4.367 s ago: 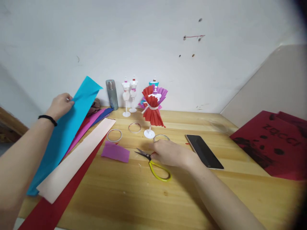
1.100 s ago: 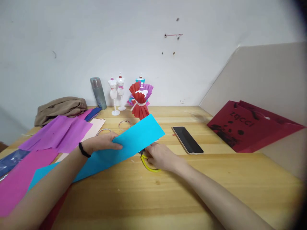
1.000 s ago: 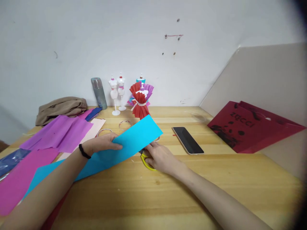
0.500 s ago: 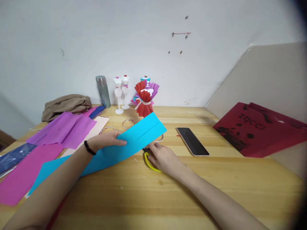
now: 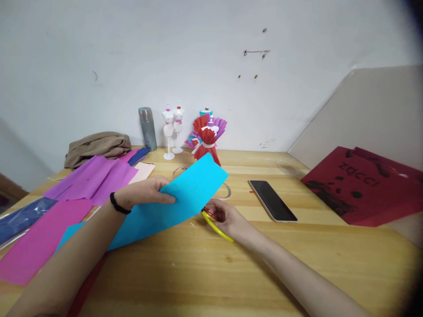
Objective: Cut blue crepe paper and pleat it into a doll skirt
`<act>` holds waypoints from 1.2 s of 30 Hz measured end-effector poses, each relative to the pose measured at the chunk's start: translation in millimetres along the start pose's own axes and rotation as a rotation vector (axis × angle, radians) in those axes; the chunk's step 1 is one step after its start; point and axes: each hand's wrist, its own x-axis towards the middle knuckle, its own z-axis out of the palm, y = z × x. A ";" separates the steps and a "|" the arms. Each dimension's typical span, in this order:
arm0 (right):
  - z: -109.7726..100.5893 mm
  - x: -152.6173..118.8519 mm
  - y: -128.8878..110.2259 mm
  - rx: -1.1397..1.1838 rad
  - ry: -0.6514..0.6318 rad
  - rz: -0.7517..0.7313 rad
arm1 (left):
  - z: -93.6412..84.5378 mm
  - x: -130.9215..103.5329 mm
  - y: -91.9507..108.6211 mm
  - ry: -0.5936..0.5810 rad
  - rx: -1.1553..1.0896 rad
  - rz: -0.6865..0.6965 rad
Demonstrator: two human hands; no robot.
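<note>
A long strip of bright blue crepe paper (image 5: 185,189) slants across the middle, its far end raised off the table and its near end running under my left forearm. My left hand (image 5: 150,193) is closed on its upper edge, thumb lying on top. Just right of the strip, my right hand (image 5: 224,215) grips a pair of scissors (image 5: 218,228) with yellow and red handles. The scissors' blades are hidden behind the paper, so I cannot tell whether they touch it. A short line marks the strip near its far end.
Purple crepe paper (image 5: 92,178) and pink paper (image 5: 49,229) lie at left. At the back stand a flask (image 5: 147,130), white mini mannequins (image 5: 168,127) and a red paper dress (image 5: 207,143). A phone (image 5: 272,200) and red bag (image 5: 357,185) are at right.
My right hand has lifted the scissors slightly off the table, turning their handles toward me. My left hand still holds the blue paper. The whole view has shifted a little.
</note>
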 end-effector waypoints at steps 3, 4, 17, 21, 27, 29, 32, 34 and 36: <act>0.8 -1.1 -4.1 0.064 -0.037 0.016 | -3.7 -3.9 5.5 -0.074 0.056 -0.027; 0.8 -2.6 -6.2 0.080 -0.046 0.019 | -4.9 -4.8 6.7 -0.074 0.074 -0.005; 12.7 -16.1 -4.4 0.388 -0.255 0.036 | -18.4 -24.9 18.8 -0.036 0.189 0.092; 15.6 -21.7 -13.8 0.414 -0.255 -0.016 | -26.3 -35.1 19.9 0.082 0.075 0.122; 15.3 -28.6 -27.2 -0.261 -0.016 -0.233 | -18.4 -22.9 13.8 0.137 -0.131 0.071; 16.3 -29.2 -27.8 -0.352 0.045 -0.242 | -14.8 -17.3 11.6 0.168 -0.131 0.044; 17.7 -28.7 -26.6 -0.374 0.090 -0.223 | -9.5 -12.0 11.5 0.188 -0.041 0.043; 18.0 -28.0 -25.6 -0.378 0.105 -0.222 | -5.2 -9.7 14.1 0.171 0.049 0.069; 18.0 -27.5 -24.7 -0.378 0.098 -0.248 | -0.1 -7.8 18.4 0.151 0.117 0.076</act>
